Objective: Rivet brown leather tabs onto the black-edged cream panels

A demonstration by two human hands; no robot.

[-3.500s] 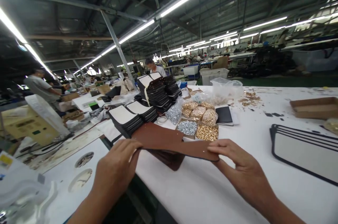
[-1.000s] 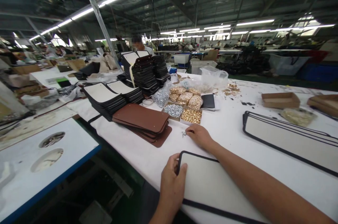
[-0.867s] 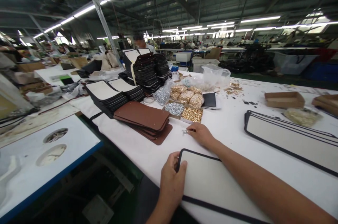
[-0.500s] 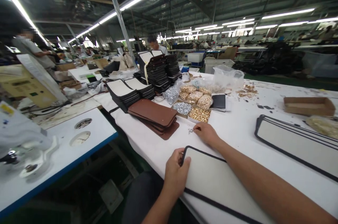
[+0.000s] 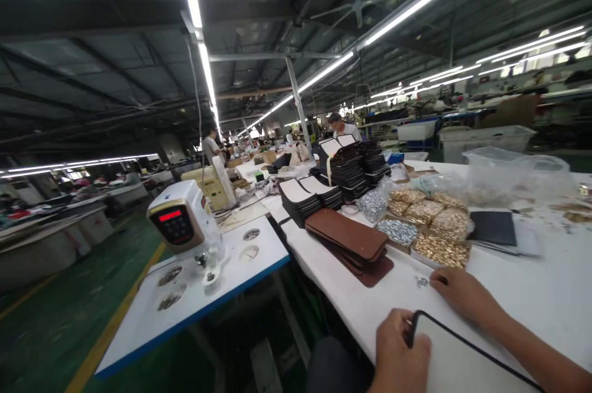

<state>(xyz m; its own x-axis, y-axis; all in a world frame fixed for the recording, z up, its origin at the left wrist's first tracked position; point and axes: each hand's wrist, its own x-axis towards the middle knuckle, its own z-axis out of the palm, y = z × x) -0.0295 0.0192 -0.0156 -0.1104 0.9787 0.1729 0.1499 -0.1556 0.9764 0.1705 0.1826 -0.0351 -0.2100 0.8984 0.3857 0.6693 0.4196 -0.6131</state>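
With thumb on top and fingers beneath, my left hand grips the corner of a pale panel with black edging at the lower right. My right hand rests on the white table beyond the panel, its fingers pinched together. Whatever is between those fingertips is hidden. Just left of them lies a little cluster of small silver metal pieces. Behind are a box of gold metal pieces and a box of silver metal pieces. A stack of brown panels sits to the left.
A white machine with a red display stands on a blue-edged table at left. Stacks of black-edged panels rise behind the brown ones. Bags of gold pieces and a black booklet lie further back. A co-worker is beyond.
My view has swung left and up, bringing the machine fully into sight and shifting the table rightward. My left hand keeps its grip; my right hand stays by the silver pieces.
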